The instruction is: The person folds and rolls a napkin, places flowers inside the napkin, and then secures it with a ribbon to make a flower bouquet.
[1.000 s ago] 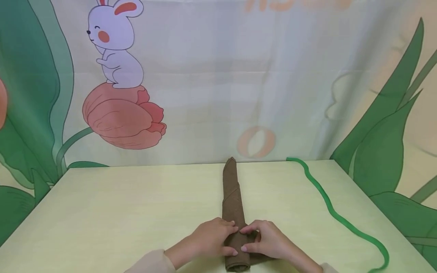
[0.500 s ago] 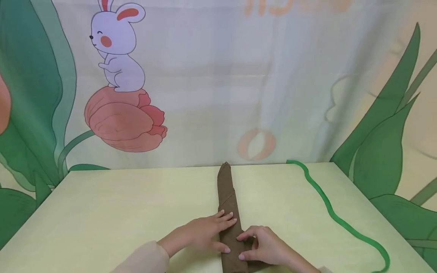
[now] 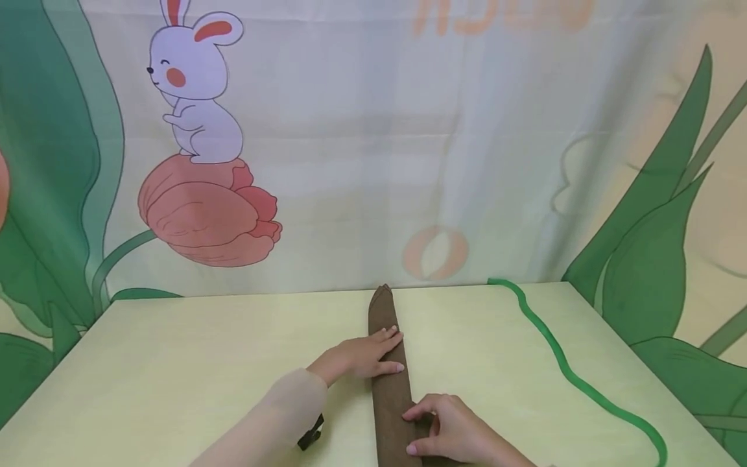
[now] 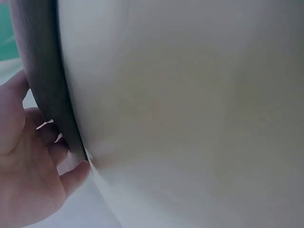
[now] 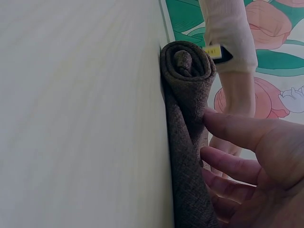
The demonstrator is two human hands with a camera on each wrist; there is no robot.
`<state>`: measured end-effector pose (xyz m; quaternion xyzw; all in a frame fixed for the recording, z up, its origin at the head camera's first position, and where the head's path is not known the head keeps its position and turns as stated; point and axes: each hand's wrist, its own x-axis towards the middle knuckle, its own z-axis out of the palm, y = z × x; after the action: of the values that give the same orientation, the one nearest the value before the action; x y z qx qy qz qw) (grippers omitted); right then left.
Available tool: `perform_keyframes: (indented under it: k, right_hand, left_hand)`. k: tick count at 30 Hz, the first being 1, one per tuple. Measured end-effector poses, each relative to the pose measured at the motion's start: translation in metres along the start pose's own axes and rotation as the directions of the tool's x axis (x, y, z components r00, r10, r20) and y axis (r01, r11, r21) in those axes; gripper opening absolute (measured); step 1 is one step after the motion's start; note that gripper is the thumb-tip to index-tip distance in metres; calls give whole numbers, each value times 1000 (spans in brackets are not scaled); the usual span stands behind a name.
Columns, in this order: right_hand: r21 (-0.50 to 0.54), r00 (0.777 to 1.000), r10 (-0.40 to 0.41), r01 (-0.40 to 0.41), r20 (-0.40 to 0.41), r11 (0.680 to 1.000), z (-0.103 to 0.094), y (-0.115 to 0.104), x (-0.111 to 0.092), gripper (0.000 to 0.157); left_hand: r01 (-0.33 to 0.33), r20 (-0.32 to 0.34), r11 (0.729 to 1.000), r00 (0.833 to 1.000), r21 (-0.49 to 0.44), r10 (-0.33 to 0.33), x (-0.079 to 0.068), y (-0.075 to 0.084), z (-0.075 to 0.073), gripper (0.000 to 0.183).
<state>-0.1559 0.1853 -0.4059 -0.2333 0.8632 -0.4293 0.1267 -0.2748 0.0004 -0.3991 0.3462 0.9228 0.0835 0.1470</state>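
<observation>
Nearest the person, the right hand [image 3: 452, 425] rests against the right edge of the brown cloth [image 3: 392, 415], low on its length; its fingers are bent, thumb and forefinger a little apart with both tips touching the roll (whether they nip a fold between them I cannot tell); the cloth thus lies directly to the left of those fingers, with a darker piece of the same cloth showing on the surface beneath that hand.

The roll lies on the surface [image 3: 204, 370], its long axis running straight away from the person and leaning slightly left toward the far edge; its near end shows as a spiral in the right wrist view, so the right hand is nearer that end.

Farther along, the left hand [image 3: 369, 357] reaches across from the left; its fingers are nearly straight, spread over the top of the roll and gripping nothing; it is the hand nearer the far tip.

Well apart to the right, a green ribbon [image 3: 558, 355] winds from near to far; behind everything hangs a printed curtain [image 3: 344, 162].
</observation>
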Motion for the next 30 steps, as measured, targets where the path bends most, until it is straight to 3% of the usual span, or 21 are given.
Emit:
perform_keyframes:
  k: [5,12,17,21,25,27,30]
  right_hand:
    - [54,1000,24,-25,9,998,1,0,-1,35]
    - [86,999,44,-46,29,995,4,1,-2,34]
    - [76,999,31,-33,21,997,4,1,-1,35]
    - [63,1000,30,-30,5,998,1,1,-2,35]
    - [46,1000,27,-27,-6,999,1,0,-4,35]
    - [26,1000,9,-8,-11,1000,1,-1,-4,35]
    - [-27,999,-32,31,-17,999,1,-2,-1,36]
  left_hand:
    - [102,14,994,995,24,-103,19,-11,-7,67]
    - [227,33,972,973,68,-230,39,-26,-15,65]
    - [260,-54,965,965,34,-258,38,-38,-22,62]
    - [224,-184,973,956,-48,-229,23,-39,-31,60]
    - [178,-276,977,939,-119,-204,-12,-29,-24,54]
    - [137,-294,975,938,-175,-184,-33,-22,-16,50]
    - [52,-273,960,953,-276,-131,-65,-9,-3,45]
